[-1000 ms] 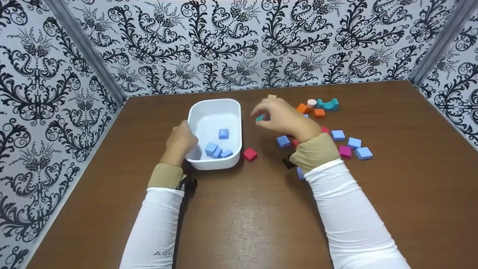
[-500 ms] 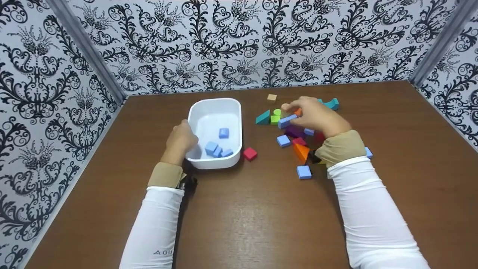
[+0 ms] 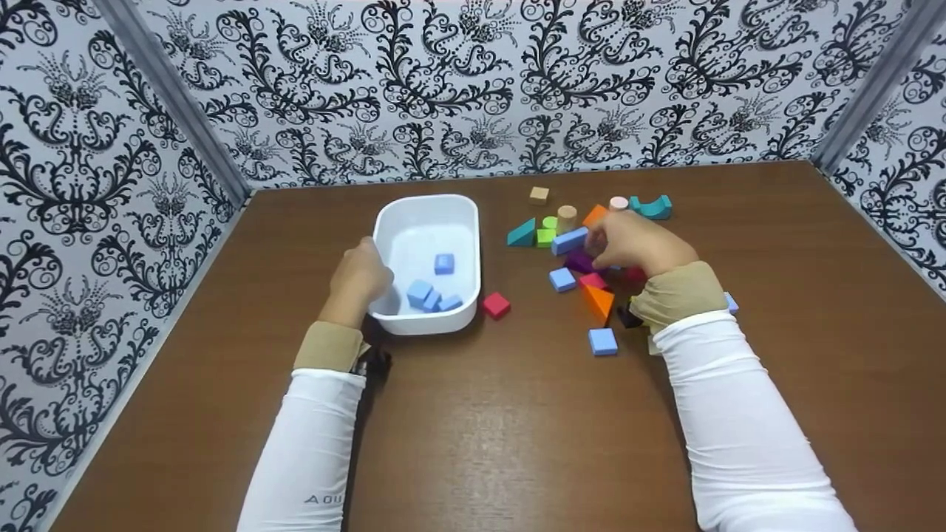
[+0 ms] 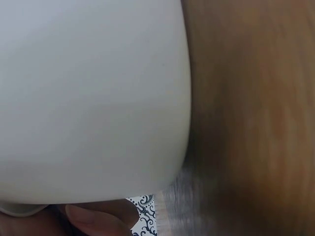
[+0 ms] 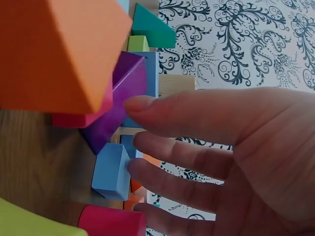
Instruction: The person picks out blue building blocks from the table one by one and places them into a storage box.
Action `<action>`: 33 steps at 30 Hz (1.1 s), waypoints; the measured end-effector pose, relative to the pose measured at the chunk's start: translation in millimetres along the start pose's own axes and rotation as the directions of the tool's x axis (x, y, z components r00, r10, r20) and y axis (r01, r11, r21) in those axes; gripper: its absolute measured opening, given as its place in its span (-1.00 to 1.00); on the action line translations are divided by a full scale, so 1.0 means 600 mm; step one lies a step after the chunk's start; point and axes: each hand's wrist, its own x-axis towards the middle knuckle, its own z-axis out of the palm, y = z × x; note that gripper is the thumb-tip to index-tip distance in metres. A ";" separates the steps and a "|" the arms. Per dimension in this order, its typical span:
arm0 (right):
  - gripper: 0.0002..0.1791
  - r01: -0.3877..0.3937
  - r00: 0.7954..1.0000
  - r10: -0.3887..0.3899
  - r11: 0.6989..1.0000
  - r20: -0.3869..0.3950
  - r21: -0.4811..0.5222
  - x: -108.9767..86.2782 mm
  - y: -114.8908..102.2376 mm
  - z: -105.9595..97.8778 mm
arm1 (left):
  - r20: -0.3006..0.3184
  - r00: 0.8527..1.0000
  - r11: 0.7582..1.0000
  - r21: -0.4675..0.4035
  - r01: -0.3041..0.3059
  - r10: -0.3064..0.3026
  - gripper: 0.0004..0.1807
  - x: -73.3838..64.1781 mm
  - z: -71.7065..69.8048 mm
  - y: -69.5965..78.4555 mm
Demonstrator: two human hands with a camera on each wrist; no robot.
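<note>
My left hand (image 3: 360, 275) grips the left rim of a white plastic tub (image 3: 425, 325). In the left wrist view, the tub's wall (image 4: 93, 103) covers most of the picture, with fingers (image 4: 96, 221) below it. Several light-blue blocks (image 3: 419, 293) lie in the tub. My right hand (image 3: 639, 240) reaches low among scattered toy blocks, holding nothing. In the right wrist view, its thumb overlaps a purple triangular block (image 5: 118, 105), and its spread fingers (image 5: 172, 179) come right up to a small blue block (image 5: 110, 172).
A red cube (image 3: 496, 305) sits right of the tub. Around the right hand lie a long blue block (image 3: 570, 241), an orange triangle (image 3: 598, 302), a teal triangle (image 3: 522, 233), a wooden cylinder (image 3: 567, 219) and a teal arch (image 3: 652, 207). A patterned wall (image 3: 443, 89) stands behind.
My right hand has moved right from beside the teal triangle, passed over the long blue block, then come down toward the purple block. The left hand and tub stay in place.
</note>
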 end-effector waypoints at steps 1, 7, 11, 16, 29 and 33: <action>-0.63 -0.011 1.000 0.011 1.000 0.002 0.004 -0.001 0.000 0.000 | 0.001 1.000 1.000 0.002 -0.001 0.001 -0.33 0.000 0.000 0.000; -0.66 -0.076 0.997 0.075 0.996 -0.024 -0.036 -0.004 0.006 0.002 | 0.002 1.000 1.000 0.001 -0.003 0.003 -0.32 0.002 0.001 -0.001; -0.66 -0.106 0.994 0.102 0.992 -0.047 -0.070 -0.003 0.009 0.007 | -0.002 1.000 1.000 0.000 -0.006 0.006 -0.32 0.001 0.001 -0.001; -0.60 -0.146 0.989 0.145 0.983 -0.019 -0.110 -0.003 0.011 0.012 | -0.008 1.000 1.000 -0.005 -0.010 0.010 -0.31 0.000 0.002 -0.002; -0.56 -0.091 0.996 0.092 0.986 0.000 -0.138 0.006 0.002 0.024 | -0.021 0.999 0.999 0.001 -0.034 0.034 -0.27 0.001 0.003 -0.006; -0.57 -0.056 0.998 0.058 0.990 0.011 -0.130 0.009 -0.011 0.030 | -0.010 1.000 1.000 -0.006 -0.023 0.023 -0.26 0.000 0.002 -0.004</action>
